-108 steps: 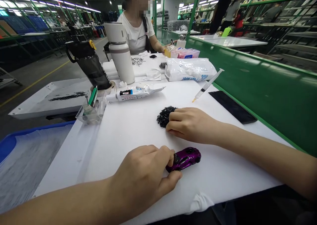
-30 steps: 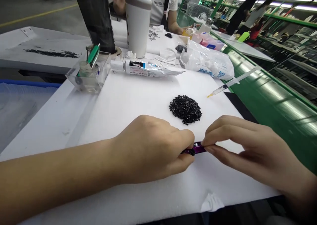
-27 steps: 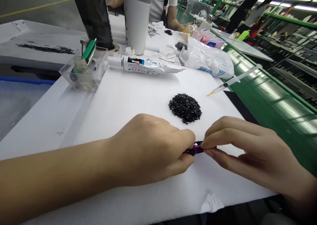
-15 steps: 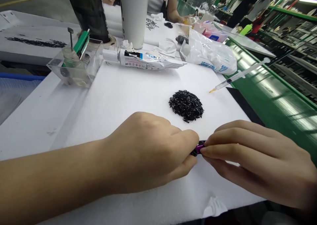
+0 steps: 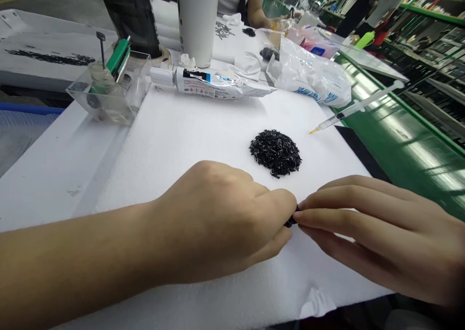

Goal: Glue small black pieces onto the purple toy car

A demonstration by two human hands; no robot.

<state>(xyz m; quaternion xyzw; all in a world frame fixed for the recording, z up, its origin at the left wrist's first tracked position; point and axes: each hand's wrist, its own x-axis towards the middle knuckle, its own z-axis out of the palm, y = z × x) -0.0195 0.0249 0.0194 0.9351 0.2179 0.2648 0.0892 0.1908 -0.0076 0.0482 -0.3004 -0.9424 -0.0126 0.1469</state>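
My left hand point(image 5: 218, 218) is closed around a small purple toy car point(image 5: 291, 220), of which only a dark sliver shows between my two hands. My right hand point(image 5: 366, 228) meets it from the right, its fingertips pressed against the car's end. Both hands rest on a white foam sheet point(image 5: 181, 136). A pile of tiny black parts point(image 5: 275, 152) lies just beyond my fingers. A syringe with an orange tip point(image 5: 348, 111) rests at the sheet's right edge.
A glue tube point(image 5: 214, 83), a clear box with a green tool point(image 5: 109, 85), a white flask point(image 5: 196, 20), a dark bottle point(image 5: 131, 15) and a plastic bag point(image 5: 312, 81) stand at the back. A green rail point(image 5: 399, 136) runs along the right. Another person sits across the table.
My right hand left the black pile and joined the left hand at the car. The hands have closed together since, so the purple body is almost hidden. The view has tilted down.
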